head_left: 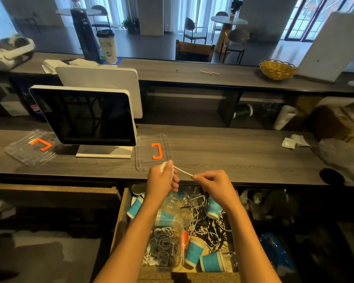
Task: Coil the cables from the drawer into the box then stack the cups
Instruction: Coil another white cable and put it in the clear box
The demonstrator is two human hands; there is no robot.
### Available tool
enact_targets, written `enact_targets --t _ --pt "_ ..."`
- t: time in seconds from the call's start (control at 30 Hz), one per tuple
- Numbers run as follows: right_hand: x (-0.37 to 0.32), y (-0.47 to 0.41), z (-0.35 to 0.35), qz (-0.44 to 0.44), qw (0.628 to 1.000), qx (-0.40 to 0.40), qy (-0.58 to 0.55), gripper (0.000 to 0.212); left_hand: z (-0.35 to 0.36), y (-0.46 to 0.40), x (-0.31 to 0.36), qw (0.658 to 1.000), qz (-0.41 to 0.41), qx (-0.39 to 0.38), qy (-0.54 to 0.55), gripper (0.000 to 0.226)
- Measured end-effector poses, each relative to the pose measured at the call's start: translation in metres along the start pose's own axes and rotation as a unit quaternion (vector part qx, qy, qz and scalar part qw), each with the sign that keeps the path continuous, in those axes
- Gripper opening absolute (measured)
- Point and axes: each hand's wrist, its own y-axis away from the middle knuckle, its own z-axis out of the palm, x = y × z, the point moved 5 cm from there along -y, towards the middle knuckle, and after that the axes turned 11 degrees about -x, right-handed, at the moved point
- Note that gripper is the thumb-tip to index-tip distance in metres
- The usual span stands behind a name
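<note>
My left hand (161, 177) grips a small coil of white cable (182, 170) above the open drawer (122, 213). My right hand (209, 180) pinches the free end of that cable, which runs taut between the two hands. Below them the drawer holds a tangle of black and white cables (204, 225), several blue and white paper cups (193, 253) lying on their sides, and some clear plastic cups (173, 203). A clear plastic box (179, 225) at the drawer's front left holds several coiled grey and white cables.
Two clear lids with orange handles lie on the counter, one (152, 152) just beyond my hands and one (32, 147) at far left. A monitor (84, 115) stands between them. Crumpled paper (294, 140) and a plastic bag (341, 154) sit at right.
</note>
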Motion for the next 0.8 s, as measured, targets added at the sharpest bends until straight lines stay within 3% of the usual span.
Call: enact_targets --t 0.1,0.2,0.27,0.3,0.37,0.43,0.5,0.57,0.63,0.73,0.8 --pt "0.006 0.002 -0.003 0.011 1.000 -0.001 -0.001 0.011 -0.015 -0.003 0.000 0.971 0.007 0.066 0.229 0.039" --pt "0.009 0.003 -0.002 0.008 1.000 -0.021 -0.016 0.011 -0.016 -0.006 0.002 0.864 0.017 0.046 0.500 0.041" --pt "0.008 0.003 0.001 0.006 0.999 -0.032 -0.017 0.010 -0.014 -0.006 0.005 0.831 0.019 0.038 0.554 0.040" --pt "0.007 0.003 0.002 0.007 0.999 -0.036 -0.011 0.009 -0.014 -0.006 0.006 0.837 0.022 0.041 0.545 0.039" --pt "0.007 0.002 0.003 0.010 0.999 -0.044 0.023 0.008 -0.019 -0.006 0.005 0.886 0.031 0.070 0.456 0.038" --pt "0.005 0.002 0.005 0.001 0.994 -0.078 0.082 0.006 -0.027 -0.004 0.004 0.952 0.048 0.104 0.284 0.037" --pt "-0.004 0.005 0.011 -0.028 0.984 -0.130 0.120 0.009 -0.029 -0.005 0.008 0.990 0.063 0.114 0.058 0.039" --pt "-0.016 0.009 0.018 -0.067 0.973 -0.172 0.138 0.013 -0.022 -0.007 0.012 0.987 0.060 0.080 -0.128 0.043" --pt "-0.029 0.012 0.023 -0.104 0.967 -0.184 0.142 0.016 -0.011 -0.008 0.010 0.975 0.028 0.006 -0.218 0.052" --pt "-0.035 0.009 0.022 -0.129 0.973 -0.131 0.140 0.014 0.004 -0.005 -0.004 0.964 -0.078 -0.099 -0.233 0.068" --pt "-0.032 0.005 0.020 -0.131 0.980 -0.074 0.133 0.011 0.013 0.003 -0.013 0.963 -0.151 -0.176 -0.139 0.076"
